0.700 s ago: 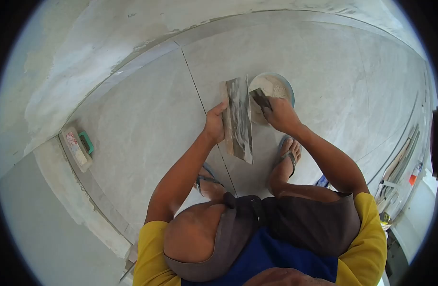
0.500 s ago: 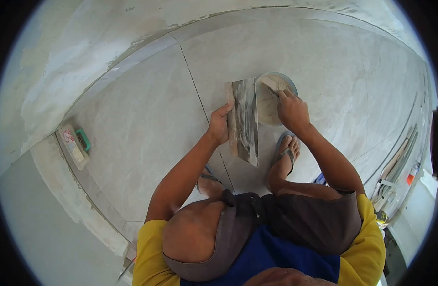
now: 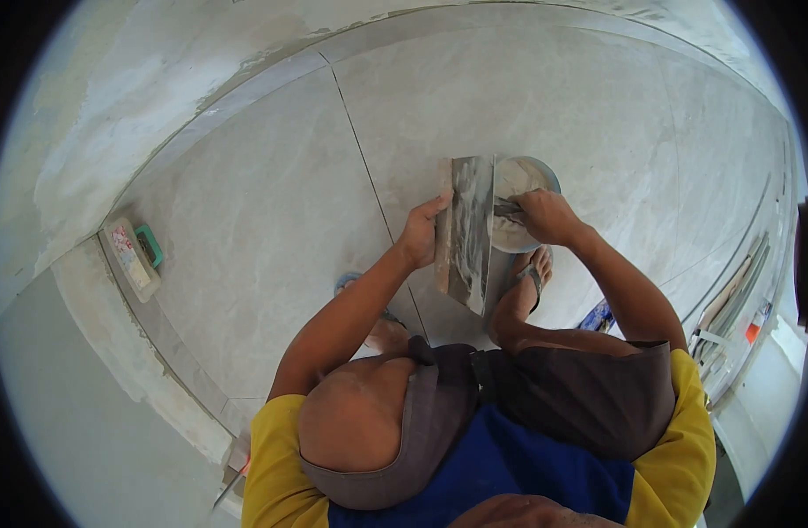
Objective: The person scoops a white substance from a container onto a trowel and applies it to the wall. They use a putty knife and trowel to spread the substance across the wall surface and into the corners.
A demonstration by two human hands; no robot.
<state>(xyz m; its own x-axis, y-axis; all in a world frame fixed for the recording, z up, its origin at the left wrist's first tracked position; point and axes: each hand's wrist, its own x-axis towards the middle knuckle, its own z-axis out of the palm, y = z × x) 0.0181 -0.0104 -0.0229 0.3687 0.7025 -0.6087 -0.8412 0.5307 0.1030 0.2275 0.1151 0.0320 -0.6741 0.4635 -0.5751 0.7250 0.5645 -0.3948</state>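
My left hand (image 3: 423,231) is closed on the edge of a wide metal plastering blade (image 3: 468,233), whose face is smeared with pale paste. Closed round the handle of a small putty knife (image 3: 507,209) is my right hand (image 3: 545,216), over the round bucket (image 3: 557,172). Pale paste (image 3: 517,176) lies inside the bucket, just right of the wide blade. The small knife's blade is mostly hidden beside the wide blade's edge.
A float with a green handle (image 3: 150,246) lies at the left by the wall base (image 3: 112,264). My sandalled feet are below the bucket and blade. Long strips (image 3: 738,295) and a red-and-white item (image 3: 758,322) lie at the right. Something blue (image 3: 598,317) is beside my right leg.
My right hand and the small knife have moved down and slightly right, with the knife now near the wide blade. The wide blade and bucket appear lower and further right in view.
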